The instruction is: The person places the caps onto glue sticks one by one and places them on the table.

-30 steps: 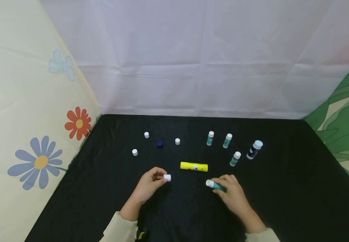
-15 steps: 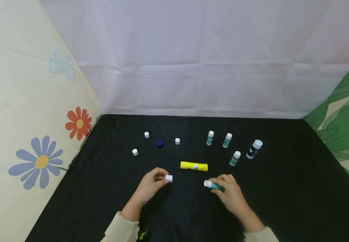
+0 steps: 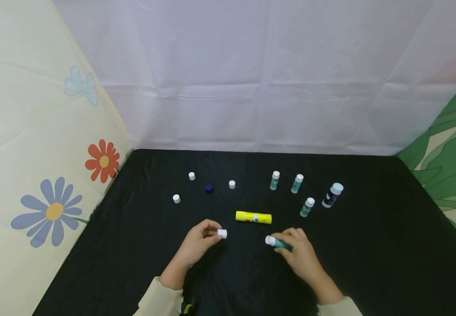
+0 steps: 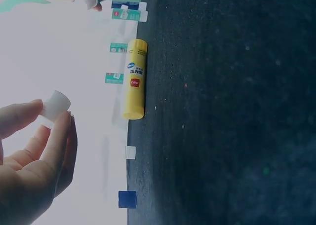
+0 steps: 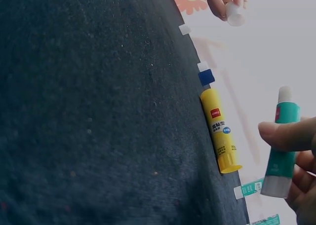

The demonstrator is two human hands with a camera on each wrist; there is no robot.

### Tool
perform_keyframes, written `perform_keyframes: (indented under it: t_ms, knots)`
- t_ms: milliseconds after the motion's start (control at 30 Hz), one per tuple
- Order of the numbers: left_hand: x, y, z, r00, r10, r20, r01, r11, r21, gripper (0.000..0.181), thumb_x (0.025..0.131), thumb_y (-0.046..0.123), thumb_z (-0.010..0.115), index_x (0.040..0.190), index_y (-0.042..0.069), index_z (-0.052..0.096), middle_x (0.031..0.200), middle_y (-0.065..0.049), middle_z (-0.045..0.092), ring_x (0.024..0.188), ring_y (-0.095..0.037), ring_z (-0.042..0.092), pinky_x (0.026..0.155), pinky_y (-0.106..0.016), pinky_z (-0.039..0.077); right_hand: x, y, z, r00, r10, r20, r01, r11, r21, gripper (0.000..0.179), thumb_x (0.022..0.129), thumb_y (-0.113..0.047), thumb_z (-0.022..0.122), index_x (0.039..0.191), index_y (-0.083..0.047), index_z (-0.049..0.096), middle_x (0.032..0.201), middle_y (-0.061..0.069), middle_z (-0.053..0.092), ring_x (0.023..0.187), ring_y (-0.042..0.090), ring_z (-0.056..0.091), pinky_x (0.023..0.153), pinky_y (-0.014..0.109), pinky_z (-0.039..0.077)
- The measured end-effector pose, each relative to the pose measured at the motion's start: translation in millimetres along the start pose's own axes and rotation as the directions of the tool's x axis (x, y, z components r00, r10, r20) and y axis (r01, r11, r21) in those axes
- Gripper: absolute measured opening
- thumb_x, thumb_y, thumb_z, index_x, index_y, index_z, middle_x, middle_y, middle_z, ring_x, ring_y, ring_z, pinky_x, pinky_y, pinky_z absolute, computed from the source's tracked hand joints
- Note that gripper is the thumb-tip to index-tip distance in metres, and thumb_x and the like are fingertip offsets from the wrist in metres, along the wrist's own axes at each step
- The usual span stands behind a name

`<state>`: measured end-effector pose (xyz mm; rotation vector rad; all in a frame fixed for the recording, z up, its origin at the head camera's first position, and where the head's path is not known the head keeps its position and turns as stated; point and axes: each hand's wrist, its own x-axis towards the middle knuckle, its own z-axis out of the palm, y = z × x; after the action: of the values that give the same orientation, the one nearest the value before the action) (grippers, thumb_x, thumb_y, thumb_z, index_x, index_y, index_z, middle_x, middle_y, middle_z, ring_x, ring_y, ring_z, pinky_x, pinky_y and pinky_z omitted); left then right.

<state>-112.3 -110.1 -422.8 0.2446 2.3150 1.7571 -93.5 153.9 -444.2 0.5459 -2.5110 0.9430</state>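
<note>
Between the thumb and fingers of my left hand (image 3: pixel 198 245) is a white cap (image 3: pixel 222 234), seen up close in the left wrist view. My right hand (image 3: pixel 300 254) grips a green glue stick (image 5: pixel 284 112) around its body. This stick is uncapped: its narrower white end points up in the right wrist view and toward the left hand in the head view. A gap separates the cap from the stick. Just beyond both hands, a yellow glue stick (image 3: pixel 253 217) lies on its side on the black cloth (image 3: pixel 370 245).
Farther left are several small white caps, one of them here (image 3: pixel 176 199), and a dark blue cap (image 3: pixel 209 188). At the right stand several green glue sticks, the nearest one (image 3: pixel 307 207) beside a larger dark blue glue stick (image 3: pixel 332 195). A white sheet (image 3: pixel 259 87) hangs behind.
Both hands have edged slightly toward each other, the left with the cap moving right and the right with the green glue stick moving left. The other things stay put.
</note>
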Motion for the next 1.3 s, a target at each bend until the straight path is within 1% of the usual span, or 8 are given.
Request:
perform_keyframes:
  t_ms: [300,467,533,600,767,1000,1133,1300]
  knots:
    - [1.1,-2.5,3.8,1.0,0.029,0.002,-0.029,1.0,-0.006,0.017,0.08,0.007,0.059,0.096,0.002,0.055,0.087,-0.006,0.057,0.077,-0.015,0.052,0.069,-0.028,0.044,0.4,-2,1,1.0,0.015,0.008,-0.015,1.0,0.0,0.036,0.052,0.004,0.077,0.084,-0.009,0.068,0.076,-0.008,0.052,0.07,0.007,0.038,0.056,0.023,0.037]
    - [1.3,-0.7,5.2,0.999,0.033,0.001,-0.033,0.999,-0.02,0.017,0.08,0.004,0.059,0.096,0.0,0.055,0.086,-0.007,0.057,0.076,-0.016,0.052,0.067,-0.027,0.043,0.1,-2,3,1.0,0.013,0.014,-0.013,1.0,0.002,0.036,0.052,0.004,0.077,0.085,-0.008,0.068,0.076,-0.008,0.051,0.07,0.007,0.038,0.056,0.022,0.037]
    - [0.6,1.6,5.5,0.999,0.034,0.003,-0.034,0.999,-0.034,0.016,0.08,0.002,0.058,0.095,-0.001,0.055,0.086,-0.008,0.057,0.076,-0.017,0.052,0.067,-0.027,0.043,-0.1,-2,4,1.0,0.009,0.015,-0.009,1.0,0.006,0.036,0.052,0.004,0.077,0.086,-0.008,0.068,0.076,-0.008,0.051,0.07,0.007,0.038,0.056,0.022,0.037]
    - [-2.1,8.1,5.8,0.999,0.042,0.003,-0.042,0.998,-0.037,0.016,0.08,-0.001,0.058,0.095,-0.004,0.054,0.086,-0.01,0.057,0.076,-0.019,0.052,0.066,-0.028,0.043,-0.4,-2,5,1.0,0.008,0.016,-0.008,1.0,0.008,0.037,0.052,0.004,0.077,0.086,-0.007,0.068,0.076,-0.008,0.051,0.07,0.007,0.038,0.056,0.022,0.037]
    - [-8.9,24.5,6.8,0.999,0.046,-0.002,-0.046,0.999,-0.012,0.015,0.08,-0.005,0.056,0.094,-0.008,0.052,0.084,-0.012,0.057,0.075,-0.02,0.052,0.066,-0.028,0.042,-1.5,-2,6,1.0,0.0,0.015,0.0,1.0,0.013,0.037,0.052,0.004,0.077,0.085,-0.008,0.068,0.076,-0.008,0.051,0.07,0.007,0.037,0.056,0.022,0.037]
    - [1.8,-3.8,8.5,0.999,0.036,0.004,-0.036,0.999,-0.017,0.016,0.08,0.004,0.06,0.095,0.0,0.055,0.085,-0.006,0.057,0.075,-0.015,0.052,0.067,-0.027,0.043,-1.5,-2,6,1.0,-0.005,0.017,0.005,1.0,0.011,0.036,0.051,0.003,0.077,0.084,-0.009,0.068,0.076,-0.009,0.05,0.07,0.006,0.037,0.056,0.022,0.037]
    - [1.7,-5.0,9.1,0.999,0.038,0.015,-0.038,0.999,-0.014,0.017,0.08,0.007,0.06,0.095,0.002,0.055,0.086,-0.006,0.057,0.076,-0.016,0.052,0.069,-0.029,0.044,-1.1,-3,6,1.0,-0.009,0.022,0.008,1.0,0.008,0.036,0.051,0.003,0.077,0.083,-0.01,0.067,0.076,-0.009,0.05,0.07,0.006,0.037,0.056,0.022,0.037]
    - [2.5,-5.3,9.5,0.999,0.022,0.026,-0.021,1.0,-0.016,0.017,0.081,0.008,0.059,0.096,0.003,0.055,0.087,-0.005,0.056,0.077,-0.016,0.052,0.071,-0.03,0.044,-0.4,-4,5,1.0,-0.013,0.028,0.013,1.0,0.01,0.036,0.051,0.003,0.077,0.083,-0.01,0.067,0.076,-0.009,0.05,0.071,0.006,0.037,0.056,0.022,0.037]
